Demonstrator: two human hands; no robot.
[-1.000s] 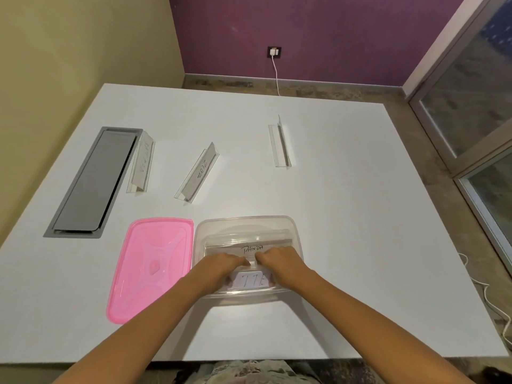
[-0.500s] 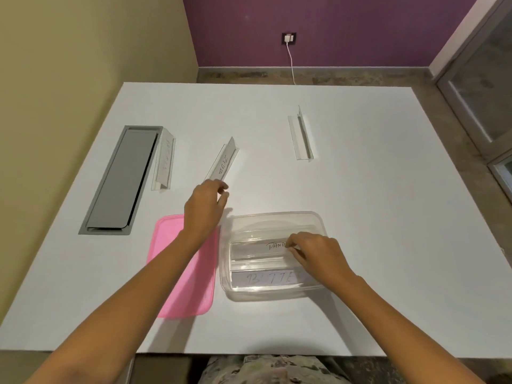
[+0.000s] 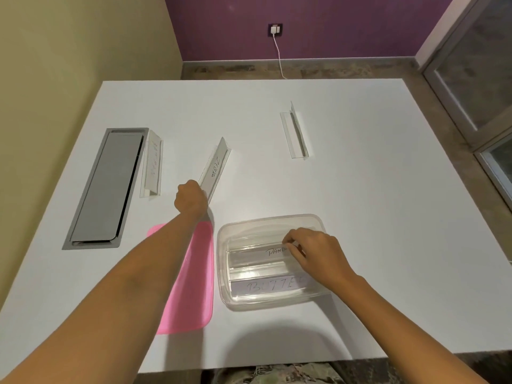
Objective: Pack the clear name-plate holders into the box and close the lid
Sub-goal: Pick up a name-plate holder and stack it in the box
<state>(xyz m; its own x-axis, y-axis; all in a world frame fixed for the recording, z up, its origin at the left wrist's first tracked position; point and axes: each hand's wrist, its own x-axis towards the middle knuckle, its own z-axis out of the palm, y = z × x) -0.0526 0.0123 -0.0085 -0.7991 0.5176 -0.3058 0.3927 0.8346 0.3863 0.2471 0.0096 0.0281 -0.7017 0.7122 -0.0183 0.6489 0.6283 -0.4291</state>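
Left hand [image 3: 191, 200] pinches our ZEBRA holder [image 3: 214, 170] at its near end, right hand [image 3: 313, 252] fingers the PANDA holder [image 3: 257, 254] in the box [image 3: 221, 261]; light, stiff, slick acrylic, best gripped edgewise.

Left hand [image 3: 191, 199] around near end of ZEBRA holder [image 3: 214, 169], right hand [image 3: 313, 252] inside clear box [image 3: 224, 284] beside pink lid [image 3: 191, 297]

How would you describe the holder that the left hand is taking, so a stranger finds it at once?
Start at the grey hatch set into the white table. Two holders lie to its right; take the second, slanted one, which the left hand grips. Its card reads ZEBRA.
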